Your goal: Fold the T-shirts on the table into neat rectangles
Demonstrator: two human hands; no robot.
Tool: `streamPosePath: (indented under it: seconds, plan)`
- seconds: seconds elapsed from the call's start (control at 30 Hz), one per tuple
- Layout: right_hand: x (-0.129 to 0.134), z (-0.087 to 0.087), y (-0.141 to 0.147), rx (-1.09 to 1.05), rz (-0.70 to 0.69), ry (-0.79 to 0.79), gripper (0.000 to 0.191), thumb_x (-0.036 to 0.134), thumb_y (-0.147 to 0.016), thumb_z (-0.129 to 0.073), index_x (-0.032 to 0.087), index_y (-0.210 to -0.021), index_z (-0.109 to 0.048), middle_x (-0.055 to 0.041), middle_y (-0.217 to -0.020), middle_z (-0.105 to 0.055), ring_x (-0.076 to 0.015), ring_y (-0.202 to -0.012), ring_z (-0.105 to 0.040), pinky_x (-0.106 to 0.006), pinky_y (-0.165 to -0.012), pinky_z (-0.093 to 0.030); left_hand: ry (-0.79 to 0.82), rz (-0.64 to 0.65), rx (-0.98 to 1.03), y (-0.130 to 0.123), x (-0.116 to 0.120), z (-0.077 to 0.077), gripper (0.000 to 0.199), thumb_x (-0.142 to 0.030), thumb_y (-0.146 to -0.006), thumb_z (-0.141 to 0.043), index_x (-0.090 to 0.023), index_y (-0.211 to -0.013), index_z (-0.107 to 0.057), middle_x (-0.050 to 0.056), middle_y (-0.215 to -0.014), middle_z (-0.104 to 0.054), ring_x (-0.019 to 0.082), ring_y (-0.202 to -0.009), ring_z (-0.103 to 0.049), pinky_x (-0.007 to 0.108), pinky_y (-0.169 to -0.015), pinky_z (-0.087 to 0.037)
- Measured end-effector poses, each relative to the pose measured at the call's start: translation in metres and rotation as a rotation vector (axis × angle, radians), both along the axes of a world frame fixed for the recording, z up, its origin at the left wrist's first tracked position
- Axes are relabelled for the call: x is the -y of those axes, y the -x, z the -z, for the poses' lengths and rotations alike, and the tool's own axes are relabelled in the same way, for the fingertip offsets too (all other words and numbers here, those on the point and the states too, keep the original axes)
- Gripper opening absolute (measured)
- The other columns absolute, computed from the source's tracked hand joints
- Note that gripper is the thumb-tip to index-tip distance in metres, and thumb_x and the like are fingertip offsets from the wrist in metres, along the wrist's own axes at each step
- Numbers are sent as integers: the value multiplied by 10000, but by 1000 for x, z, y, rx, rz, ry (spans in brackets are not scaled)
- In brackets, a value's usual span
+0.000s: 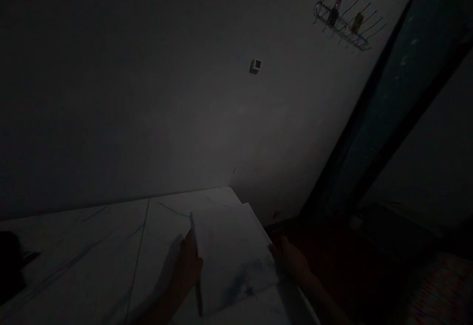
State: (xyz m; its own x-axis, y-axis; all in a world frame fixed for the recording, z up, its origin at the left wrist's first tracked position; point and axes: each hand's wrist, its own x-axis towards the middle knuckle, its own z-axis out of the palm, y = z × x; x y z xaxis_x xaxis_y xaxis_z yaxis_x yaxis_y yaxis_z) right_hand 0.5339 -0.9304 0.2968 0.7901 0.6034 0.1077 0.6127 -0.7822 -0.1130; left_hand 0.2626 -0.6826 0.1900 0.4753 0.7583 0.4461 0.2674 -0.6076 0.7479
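Observation:
In the dim head view, a white sheet or board (232,246) lies on the pale marbled tabletop (92,251), reaching slightly past its right edge. My left hand (190,261) is closed round a thin, dark, strip-like object (197,285) at the sheet's left side; its exact nature is unclear. At the sheet's right edge is my right hand (288,256), with its fingers bent against that edge. A dark smudge or shadow lies on the sheet's lower part, between the hands.
A dark object (11,266) sits at the tabletop's left end. Behind the table rises a wall with a small switch box (255,65) and a wire rack (342,24). A teal curtain (391,103) hangs at right. Patterned fabric (443,290) shows at lower right.

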Motion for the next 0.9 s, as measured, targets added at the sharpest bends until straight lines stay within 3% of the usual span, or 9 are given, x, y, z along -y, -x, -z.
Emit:
streamPosePath:
  seconds: [0.07,0.13,0.2,0.27,0.4,0.53,0.7,0.8,0.9]
  plan:
    - [-13,-5,9,169,-86,-19,553,445,-990,-411,115,-1424,-505,-241,-1311,-641,-326,-1141,-666,-414,-918,-513,-146,-27,13,-9,-1,-23,900,-3,-726,-447,-162,-1587,-239,159,-1477,-531,240,-1355,-527,383,-1083,-470]
    - [-35,-5,20,316,-276,-62,558,390,-1000,-392,118,-1481,-463,-227,-1476,-528,-323,-1354,-521,-438,-1074,-437,-358,52,-21,-27,-2,-41,761,-88,-844,-449,-186,-1583,-296,138,-1568,-450,254,-1448,-418,433,-1168,-374]
    - [-57,4,33,366,-429,-59,602,431,-1010,-378,100,-1509,-437,-213,-1564,-431,-333,-1473,-365,-484,-1164,-347,-536,123,-112,-48,-4,-45,623,-230,-938,-454,-212,-1556,-381,125,-1590,-433,295,-1483,-361,516,-1204,-287]
    - [-71,18,44,307,-455,13,679,527,-1015,-347,99,-1539,-403,-204,-1597,-375,-355,-1505,-294,-540,-1187,-299,-619,137,-202,-64,-9,-36,551,-348,-965,-470,-232,-1504,-483,129,-1570,-464,336,-1466,-383,571,-1206,-231]
    - [-69,35,54,129,-385,143,797,667,-1003,-231,136,-1591,-312,-154,-1653,-250,-351,-1538,-191,-557,-1230,-177,-572,138,-302,-69,-19,-18,529,-430,-962,-492,-238,-1451,-559,145,-1543,-493,366,-1424,-437,587,-1187,-249]
    - [-70,15,48,50,-389,168,806,688,-991,-256,165,-1604,-284,-145,-1671,-208,-361,-1549,-133,-569,-1226,-159,-424,112,-394,-64,-20,-35,568,-426,-960,-504,-210,-1485,-518,186,-1581,-423,406,-1464,-365,640,-1167,-249]
    - [-119,-17,30,108,-389,117,733,567,-1024,-309,133,-1610,-240,-153,-1686,-134,-357,-1558,-67,-583,-1225,-127,-367,114,-416,-62,-19,-49,564,-422,-959,-517,-193,-1473,-536,204,-1575,-426,433,-1467,-350,638,-1181,-218]
    - [-147,-15,22,55,-363,122,738,558,-1027,-313,107,-1606,-233,-171,-1683,-151,-348,-1558,-74,-549,-1229,-140,-397,112,-466,-62,-19,-48,567,-432,-974,-496,-212,-1497,-506,192,-1587,-416,430,-1474,-337,629,-1180,-213]
    - [-156,-5,16,-35,-317,110,779,618,-1009,-329,128,-1607,-234,-163,-1685,-163,-360,-1552,-108,-545,-1218,-182,-397,109,-542,-60,-24,-51,584,-466,-975,-495,-223,-1506,-493,195,-1597,-397,438,-1477,-326,609,-1178,-225]
